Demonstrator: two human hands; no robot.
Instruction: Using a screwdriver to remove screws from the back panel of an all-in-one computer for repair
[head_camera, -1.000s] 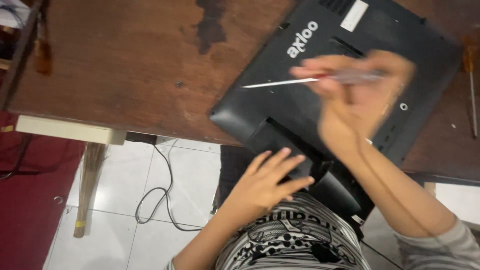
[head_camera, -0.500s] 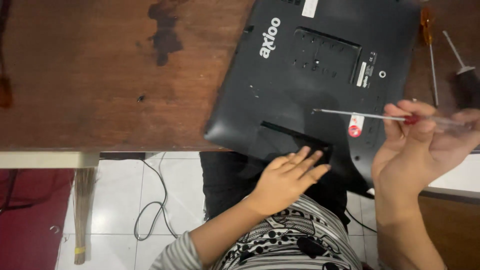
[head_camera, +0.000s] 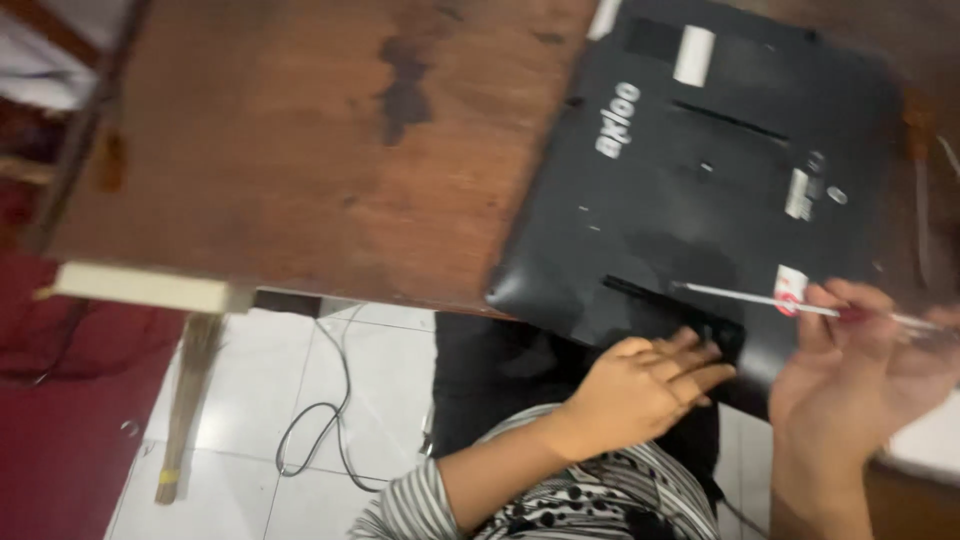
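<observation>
Right hand (head_camera: 860, 370) closed round screwdriver (head_camera: 800, 305), thin shaft pointing left over laptop (head_camera: 700, 190). Left hand (head_camera: 640, 390) loosely open, fingertips on near edge, gripping nothing. Black laptop, underside up, overhanging wooden table (head_camera: 300, 150) edge. Likely stiff, light, slippery; best held by edges.

Labels on the black underside of a laptop (head_camera: 700, 190), right half of the frame.

A white rectangular sticker (head_camera: 694, 55) sits near the upper edge of the black case, a little tilted. White printed lettering (head_camera: 618, 120) runs diagonally on the left part of the case. A narrow white label (head_camera: 798, 194) stands at the right of the middle, with small dark and grey marks beside it. Lower right, a small white label with red print (head_camera: 790, 289) lies under the thin metal shaft of a tool. All are blurred, and no screen or package shows.
</observation>
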